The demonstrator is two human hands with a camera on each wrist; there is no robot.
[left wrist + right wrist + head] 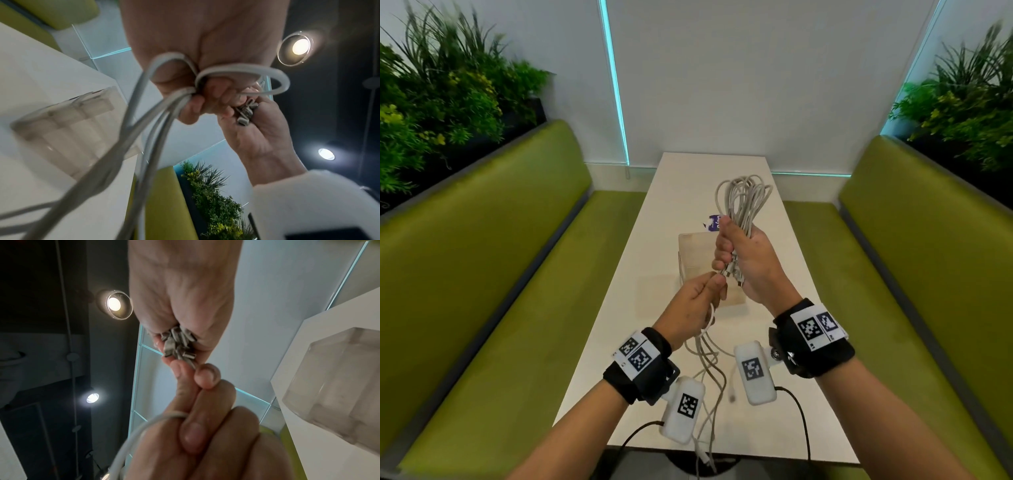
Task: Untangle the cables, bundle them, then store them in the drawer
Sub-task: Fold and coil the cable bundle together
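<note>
My right hand point(726, 254) is raised above the table and grips a bundle of white cables point(744, 197), whose loops stand up above the fist. Several connector ends point(733, 275) stick out under it, seen close in the right wrist view point(179, 346). Just below, my left hand point(717, 286) pinches loose white strands point(148, 129) that hang down past the near table edge. The two hands almost touch. A translucent plastic drawer box point(693, 255) stands on the table behind the hands; whether it is open I cannot tell.
The narrow white table point(681, 178) runs away from me between two green benches point(500, 274) point(914, 257), with plants behind both. A small purple and white item point(714, 222) lies beyond the box. Wrist camera leads trail near the front edge.
</note>
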